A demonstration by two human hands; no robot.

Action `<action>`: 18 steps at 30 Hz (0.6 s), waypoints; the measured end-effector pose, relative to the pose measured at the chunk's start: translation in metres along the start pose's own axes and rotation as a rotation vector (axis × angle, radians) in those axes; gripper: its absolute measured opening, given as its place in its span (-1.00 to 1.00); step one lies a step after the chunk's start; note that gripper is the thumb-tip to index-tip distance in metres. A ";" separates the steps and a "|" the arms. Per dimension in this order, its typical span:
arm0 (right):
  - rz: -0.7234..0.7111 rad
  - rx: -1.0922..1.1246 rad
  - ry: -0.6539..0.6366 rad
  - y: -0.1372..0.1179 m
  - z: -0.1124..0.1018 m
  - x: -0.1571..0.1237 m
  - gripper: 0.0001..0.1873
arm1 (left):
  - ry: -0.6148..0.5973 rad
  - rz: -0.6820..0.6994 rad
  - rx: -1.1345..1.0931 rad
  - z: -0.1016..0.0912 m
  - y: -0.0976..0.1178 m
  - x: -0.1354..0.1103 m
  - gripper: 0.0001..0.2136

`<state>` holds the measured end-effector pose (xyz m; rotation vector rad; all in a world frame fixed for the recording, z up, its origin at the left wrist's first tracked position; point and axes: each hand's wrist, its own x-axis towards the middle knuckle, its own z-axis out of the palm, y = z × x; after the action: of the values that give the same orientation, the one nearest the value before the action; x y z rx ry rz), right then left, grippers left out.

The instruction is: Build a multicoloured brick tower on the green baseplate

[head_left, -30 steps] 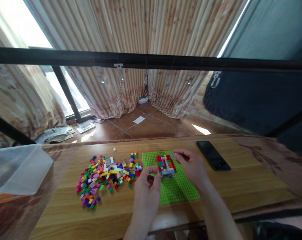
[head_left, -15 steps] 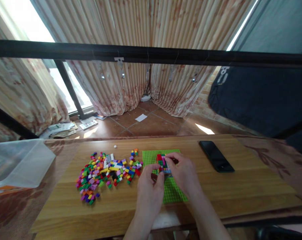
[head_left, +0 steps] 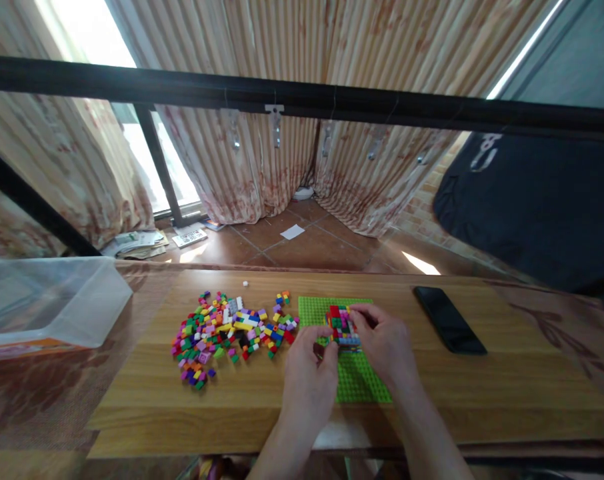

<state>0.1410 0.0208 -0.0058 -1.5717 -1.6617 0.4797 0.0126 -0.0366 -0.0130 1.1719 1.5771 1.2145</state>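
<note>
A small build of coloured toy bricks (head_left: 338, 320), with red, pink, green and pale blue pieces, stands on a green studded baseplate (head_left: 312, 305). My left hand (head_left: 312, 370) is at the build's near left corner, its thumb and index finger closed against the side. At the right edge, my right hand (head_left: 385, 337) has its fingertips bent in and pressed together on the build. Whether a loose small brick sits between those fingertips is hidden. Both hands cover part of the baseplate.
Left of the baseplate, a loose pile of coloured bricks (head_left: 217, 333) spreads over the wooden table (head_left: 182, 420). One white brick (head_left: 245, 284) lies apart behind it. A black phone (head_left: 449, 320) lies at the right. A clear plastic bin (head_left: 89, 300) stands at the far left.
The view has shifted, so everything on the table appears farther right. My right fingertips have moved slightly down along the build's right edge. My left hand stays at the near left corner.
</note>
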 end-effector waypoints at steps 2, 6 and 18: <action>0.032 0.009 -0.009 -0.001 0.000 0.000 -0.70 | -0.004 0.006 -0.011 0.000 0.000 0.000 -0.84; 0.084 0.049 -0.005 -0.003 0.002 0.001 -0.73 | -0.006 0.014 -0.022 0.001 -0.002 -0.001 -0.83; 0.145 0.133 0.025 0.003 0.006 0.003 -0.79 | -0.048 0.047 0.071 0.003 0.003 -0.005 -0.80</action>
<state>0.1387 0.0254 -0.0114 -1.5993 -1.4723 0.6306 0.0168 -0.0404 -0.0103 1.2809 1.5764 1.1601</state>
